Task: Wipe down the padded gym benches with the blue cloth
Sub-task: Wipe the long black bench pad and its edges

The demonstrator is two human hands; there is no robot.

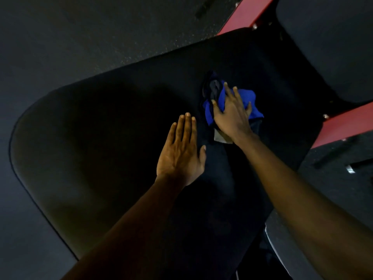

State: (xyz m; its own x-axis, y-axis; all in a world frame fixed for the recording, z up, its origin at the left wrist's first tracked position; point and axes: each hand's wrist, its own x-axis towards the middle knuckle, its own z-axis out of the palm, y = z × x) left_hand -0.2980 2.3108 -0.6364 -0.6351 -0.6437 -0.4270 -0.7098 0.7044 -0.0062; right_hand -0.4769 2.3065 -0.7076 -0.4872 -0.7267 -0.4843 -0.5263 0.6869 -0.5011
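A wide black padded bench pad (101, 138) fills the middle of the view. A crumpled blue cloth (251, 98) with dark folds lies on its far right part. My right hand (232, 116) lies on top of the cloth, fingers spread and pressing it onto the pad. My left hand (181, 152) rests flat on the bare pad just left of the cloth, fingers straight and together, holding nothing.
A second black pad (333, 47) stands at the top right, carried by a red metal frame (347, 126) with bolts. Dark speckled rubber floor (70, 37) surrounds the bench. A dark bar and a metal piece (350, 169) lie on the floor at right.
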